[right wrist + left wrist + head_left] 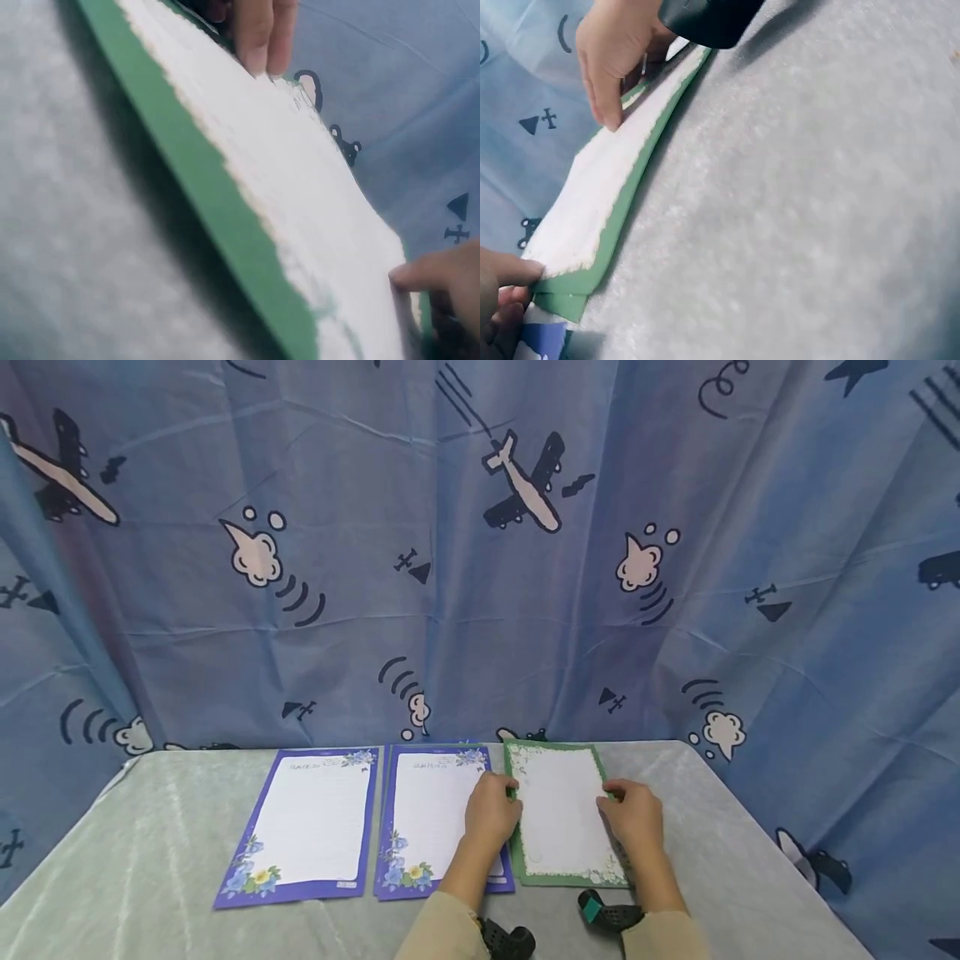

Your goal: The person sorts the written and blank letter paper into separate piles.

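A sheet of green-bordered writing paper with pale floral trim lies between both hands, right of centre in the head view. My left hand pinches its left edge, thumb on top. The right hand grips the right edge in the same way. Seen from the left wrist, another green paper edge sticks out beneath the sheet by the left hand. Along the sheet's near edge in the right wrist view runs a dark shadow on the cloth.
Purple-bordered paper with blue flowers lies left of the green sheet, partly behind the left forearm. Farther left is a similar purple-bordered sheet. A pale cloth covers the table. Behind it hangs a blue curtain printed with planes.
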`<action>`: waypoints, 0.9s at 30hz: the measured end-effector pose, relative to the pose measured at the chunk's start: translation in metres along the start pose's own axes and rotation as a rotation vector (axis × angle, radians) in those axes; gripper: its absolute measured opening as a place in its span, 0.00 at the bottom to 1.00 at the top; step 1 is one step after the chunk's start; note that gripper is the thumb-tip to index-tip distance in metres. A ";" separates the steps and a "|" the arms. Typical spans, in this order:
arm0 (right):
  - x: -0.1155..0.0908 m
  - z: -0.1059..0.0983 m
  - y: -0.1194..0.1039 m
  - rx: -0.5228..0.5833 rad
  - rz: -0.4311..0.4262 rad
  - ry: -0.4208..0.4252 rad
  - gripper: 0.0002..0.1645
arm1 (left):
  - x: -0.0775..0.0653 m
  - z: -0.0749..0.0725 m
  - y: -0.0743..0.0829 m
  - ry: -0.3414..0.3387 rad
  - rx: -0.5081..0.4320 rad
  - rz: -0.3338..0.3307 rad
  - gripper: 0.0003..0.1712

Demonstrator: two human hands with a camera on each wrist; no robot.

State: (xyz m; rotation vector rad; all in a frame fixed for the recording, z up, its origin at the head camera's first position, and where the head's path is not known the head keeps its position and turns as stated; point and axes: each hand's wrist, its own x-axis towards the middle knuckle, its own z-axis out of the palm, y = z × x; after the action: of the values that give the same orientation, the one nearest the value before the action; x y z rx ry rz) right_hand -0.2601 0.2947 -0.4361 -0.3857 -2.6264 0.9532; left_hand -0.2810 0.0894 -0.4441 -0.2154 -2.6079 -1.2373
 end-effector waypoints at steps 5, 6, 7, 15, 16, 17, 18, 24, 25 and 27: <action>0.001 0.003 -0.004 -0.067 0.012 -0.008 0.17 | -0.002 -0.002 -0.001 -0.033 0.021 0.043 0.13; 0.001 0.003 -0.004 -0.077 0.018 -0.008 0.18 | -0.003 -0.003 -0.001 -0.039 0.011 0.048 0.13; 0.001 0.003 -0.004 -0.088 0.018 -0.008 0.18 | -0.003 -0.004 0.000 -0.041 -0.011 0.051 0.13; 0.003 -0.007 -0.007 -0.175 0.007 -0.048 0.22 | 0.000 -0.034 0.005 -0.067 -0.252 0.023 0.13; 0.003 -0.009 -0.008 -0.178 0.000 -0.049 0.22 | 0.001 -0.039 0.007 -0.072 -0.254 0.030 0.13; 0.003 -0.012 -0.011 -0.173 -0.008 -0.050 0.23 | 0.002 -0.045 0.008 -0.076 -0.246 0.032 0.13; 0.004 -0.013 -0.013 -0.166 -0.023 -0.051 0.23 | 0.003 -0.051 0.010 -0.080 -0.237 0.036 0.13; 0.002 -0.023 -0.035 -0.033 -0.159 -0.072 0.25 | 0.007 -0.086 0.005 -0.057 -0.162 0.061 0.13; 0.002 -0.024 -0.039 -0.012 -0.177 -0.073 0.24 | 0.007 -0.091 0.002 -0.052 -0.151 0.059 0.13; 0.000 -0.025 -0.047 0.012 -0.203 -0.075 0.24 | 0.006 -0.102 -0.007 -0.041 -0.126 0.059 0.12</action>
State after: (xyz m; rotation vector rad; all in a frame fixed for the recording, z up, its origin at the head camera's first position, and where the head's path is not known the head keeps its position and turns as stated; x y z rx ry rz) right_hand -0.2574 0.2740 -0.3872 -0.0783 -2.6625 0.9321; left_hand -0.2727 0.0060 -0.3851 -0.3421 -2.5398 -1.3922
